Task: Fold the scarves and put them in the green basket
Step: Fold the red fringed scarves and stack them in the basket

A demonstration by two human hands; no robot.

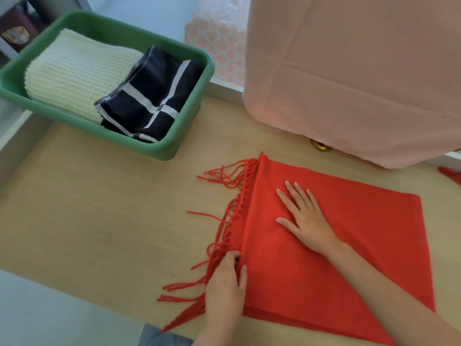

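1. Nearest, the left hand [225,283] is gripping the near fringed corner of the red scarf [287,290], its fingers curling round the edge among the tassels [224,181].
2. The right hand [306,218] is lying flat with its fingers spread on the middle of the scarf, pressing it against the table [99,221].
3. The scarf is lying on the table as a layered rectangle, well apart from the green basket [174,146]. The basket is sitting at the far left and holding a cream knitted scarf [74,71] and a dark striped scarf [154,96] side by side.
4. The person seems to be squaring the fringed edge for another fold. The flat palm should be pinning the layers while the other hand is drawing the edge straight, so nothing is slipping.
5. The tassels are straggling outward, so gathering them inside the fold would be making a tidier bundle.
6. The basket is looking nearly full, so the finished bundle probably needs to be small, or to be going on top.
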